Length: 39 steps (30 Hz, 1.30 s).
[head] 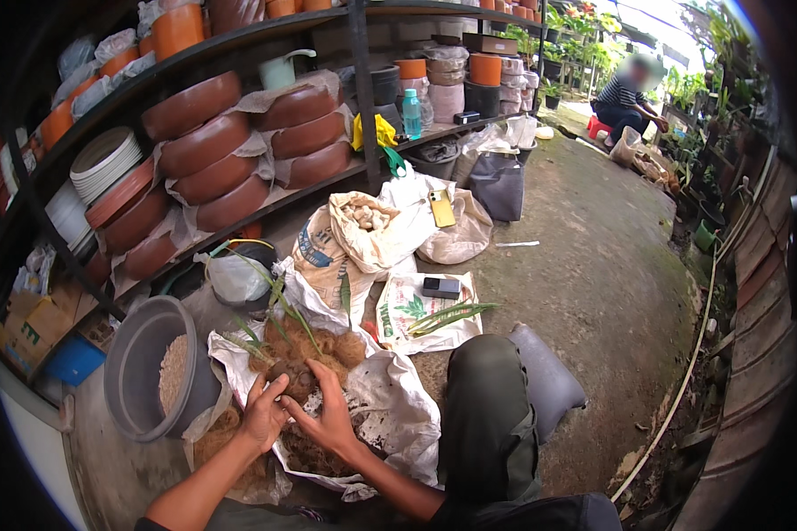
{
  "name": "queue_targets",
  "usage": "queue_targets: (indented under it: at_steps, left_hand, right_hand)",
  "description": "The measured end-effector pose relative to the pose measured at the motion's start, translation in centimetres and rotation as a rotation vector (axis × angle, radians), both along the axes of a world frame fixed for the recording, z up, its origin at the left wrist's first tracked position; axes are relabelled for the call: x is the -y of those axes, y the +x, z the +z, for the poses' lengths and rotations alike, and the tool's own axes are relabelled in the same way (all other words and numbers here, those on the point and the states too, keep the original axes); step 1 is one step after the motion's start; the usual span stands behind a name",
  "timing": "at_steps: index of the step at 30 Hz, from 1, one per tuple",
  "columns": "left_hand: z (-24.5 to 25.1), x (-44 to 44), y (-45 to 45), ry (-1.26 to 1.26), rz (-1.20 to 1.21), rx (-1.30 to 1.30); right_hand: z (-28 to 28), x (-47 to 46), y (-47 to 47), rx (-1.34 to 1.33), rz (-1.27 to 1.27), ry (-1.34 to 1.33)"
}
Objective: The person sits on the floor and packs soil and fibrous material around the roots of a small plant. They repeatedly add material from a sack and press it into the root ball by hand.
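Between my left hand [267,413] and my right hand [329,406] is a dark brown ball of soil or fibre [293,378]. My palms press it from both sides, with the fingertips around its top. Right behind it sit several balls wrapped in coconut fibre [335,346], with long green leaves [305,328] rising among them. All of these are over an opened white woven sack [415,425], which has dark soil mix [312,455] spread in its near part. Loose coconut fibre [218,431] lies in a clear plastic bag by my left wrist.
A grey tub [123,378] with pale granules stands at the left. Filled sacks [365,232], one carrying a yellow phone [442,208], stand ahead. Cut leaves [448,317] and a small grey device [441,287] lie on a printed bag. Shelves hold stacked brown pots [206,143]. A person [627,99] sits far right.
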<state>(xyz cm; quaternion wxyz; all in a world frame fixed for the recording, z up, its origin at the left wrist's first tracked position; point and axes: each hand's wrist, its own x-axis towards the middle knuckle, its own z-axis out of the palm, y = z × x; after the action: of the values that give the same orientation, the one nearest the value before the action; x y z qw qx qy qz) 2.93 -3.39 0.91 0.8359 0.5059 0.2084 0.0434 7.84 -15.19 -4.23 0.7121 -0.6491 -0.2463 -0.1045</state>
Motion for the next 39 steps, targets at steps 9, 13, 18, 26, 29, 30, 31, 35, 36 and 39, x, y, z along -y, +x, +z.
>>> queue_targets:
  at_steps: [9, 13, 18, 26, 29, 30, 31, 35, 36, 39]
  left_hand:
    - [-0.6, 0.1, 0.1, 0.497, -0.044, 0.120]
    - [-0.4, 0.7, 0.2, 0.139, -0.098, 0.145]
    - [0.0, -0.4, -0.1, 0.004, -0.087, 0.114]
    - [0.0, 0.0, -0.5, 0.154, 0.092, 0.005]
    - [-0.3, -0.2, -0.4, 0.284, 0.116, -0.002]
    - [-0.3, -0.3, -0.5, 0.328, 0.120, -0.013]
    - [-0.2, -0.4, -0.5, 0.334, 0.116, -0.024]
    - [0.3, -0.3, -0.5, 0.305, 0.090, -0.091]
    - [0.6, 0.1, -0.4, 0.281, 0.078, -0.094]
    - [0.7, 0.3, -0.5, 0.168, -0.013, -0.099]
  right_hand:
    - [-0.9, 0.3, -0.2, -0.369, 0.163, 0.348]
    - [-0.5, -0.2, -1.3, -0.365, 0.207, 0.270]
    - [0.3, -0.2, -2.0, -0.038, -0.039, -0.048]
    - [-0.7, -0.7, -2.4, -0.060, 0.018, 0.000]
    - [-1.6, -0.8, -2.4, -0.003, 0.031, 0.001]
    - [-1.6, -0.9, -2.5, 0.011, 0.035, 0.013]
    - [-1.5, -0.9, -2.6, 0.004, 0.043, -0.002]
    - [-1.3, -1.1, -2.0, -0.076, 0.137, 0.049]
    - [-1.5, -1.2, -1.8, -0.107, 0.179, 0.089]
    - [-1.5, -1.0, -1.4, -0.194, 0.236, 0.108]
